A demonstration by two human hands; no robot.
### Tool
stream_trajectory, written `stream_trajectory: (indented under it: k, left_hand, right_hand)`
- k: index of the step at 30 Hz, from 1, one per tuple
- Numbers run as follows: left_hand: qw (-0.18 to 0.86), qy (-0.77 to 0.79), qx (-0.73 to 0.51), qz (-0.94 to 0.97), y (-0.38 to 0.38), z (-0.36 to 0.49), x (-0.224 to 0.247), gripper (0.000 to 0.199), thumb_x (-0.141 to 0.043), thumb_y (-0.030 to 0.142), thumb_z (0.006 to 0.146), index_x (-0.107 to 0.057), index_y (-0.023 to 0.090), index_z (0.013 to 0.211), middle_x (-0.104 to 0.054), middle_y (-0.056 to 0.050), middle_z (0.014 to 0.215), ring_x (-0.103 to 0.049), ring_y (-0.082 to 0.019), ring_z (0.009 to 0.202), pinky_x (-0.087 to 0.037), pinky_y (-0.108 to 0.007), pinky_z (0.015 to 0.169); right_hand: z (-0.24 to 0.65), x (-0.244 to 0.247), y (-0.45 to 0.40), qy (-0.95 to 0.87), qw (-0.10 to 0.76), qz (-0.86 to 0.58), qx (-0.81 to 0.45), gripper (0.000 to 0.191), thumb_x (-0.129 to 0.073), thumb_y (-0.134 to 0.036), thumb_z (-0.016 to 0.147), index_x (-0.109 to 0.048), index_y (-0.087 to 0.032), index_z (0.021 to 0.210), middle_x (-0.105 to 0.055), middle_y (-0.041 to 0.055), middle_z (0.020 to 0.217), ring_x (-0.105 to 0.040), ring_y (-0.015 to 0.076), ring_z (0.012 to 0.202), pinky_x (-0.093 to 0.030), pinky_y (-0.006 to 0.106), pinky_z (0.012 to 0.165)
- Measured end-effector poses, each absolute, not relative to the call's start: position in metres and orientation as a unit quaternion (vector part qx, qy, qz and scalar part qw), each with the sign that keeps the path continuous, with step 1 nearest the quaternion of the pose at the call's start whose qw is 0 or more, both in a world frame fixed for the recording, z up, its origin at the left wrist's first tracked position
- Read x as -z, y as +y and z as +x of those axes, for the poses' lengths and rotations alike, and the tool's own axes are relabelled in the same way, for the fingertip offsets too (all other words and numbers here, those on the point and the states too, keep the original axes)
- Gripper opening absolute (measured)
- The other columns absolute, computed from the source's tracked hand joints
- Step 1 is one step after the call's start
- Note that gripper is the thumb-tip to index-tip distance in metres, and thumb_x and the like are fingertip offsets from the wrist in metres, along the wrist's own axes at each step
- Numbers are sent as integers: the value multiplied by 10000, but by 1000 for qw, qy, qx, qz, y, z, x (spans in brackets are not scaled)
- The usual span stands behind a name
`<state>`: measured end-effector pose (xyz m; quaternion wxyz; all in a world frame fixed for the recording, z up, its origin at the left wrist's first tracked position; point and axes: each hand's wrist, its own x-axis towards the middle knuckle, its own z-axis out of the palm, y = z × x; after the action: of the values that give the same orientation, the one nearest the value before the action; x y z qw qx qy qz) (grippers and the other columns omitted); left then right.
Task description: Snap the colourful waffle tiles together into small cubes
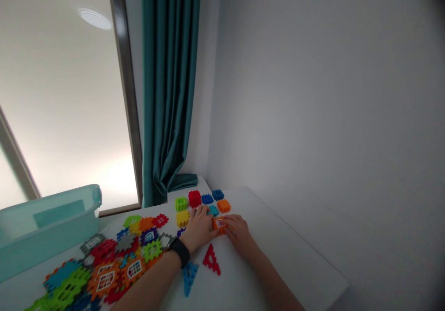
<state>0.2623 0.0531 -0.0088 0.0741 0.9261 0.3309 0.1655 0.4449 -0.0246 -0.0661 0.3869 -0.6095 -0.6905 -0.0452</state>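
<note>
Left hand (198, 227) and right hand (238, 233) over a white table (278, 250), fingers together, clamped from both sides on an orange plastic waffle block (219, 225), red triangular piece (210, 260) and blue triangular piece (189, 278) just below, heap of waffle tiles (104, 274) further left

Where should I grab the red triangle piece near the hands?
Pinch two notched edges of the red triangle piece from above, on its right side: it lies flat on the table, so the underside is out of reach, and a blue triangle piece sits to its left.
</note>
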Motion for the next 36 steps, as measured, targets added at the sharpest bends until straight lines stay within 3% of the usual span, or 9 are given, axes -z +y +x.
stream_trajectory:
  k: [19,36]
  left_hand:
    - [62,332,-159,928,54,261,10,378,-657,522,828,-686,214,1046,-589,-137,1249,-466,-372,1253,-296,-554,1082]
    - [14,354,-176,918,44,196,-32,409,-659,499,831,-674,207,1117,-556,-138,1321,-429,-357,1309,-278,-538,1112]
  right_hand:
    - [445,71,-27,-680,376,-628,43,282,-544,-187,867,-730,-279,1058,-694,62,1200,-592,252,1157,-445,468,1002]
    - [398,33,-15,-727,348,-589,59,291,-487,-186,897,-708,-273,1064,-665,74,1237,-565,265,1206,-392,481,1059]
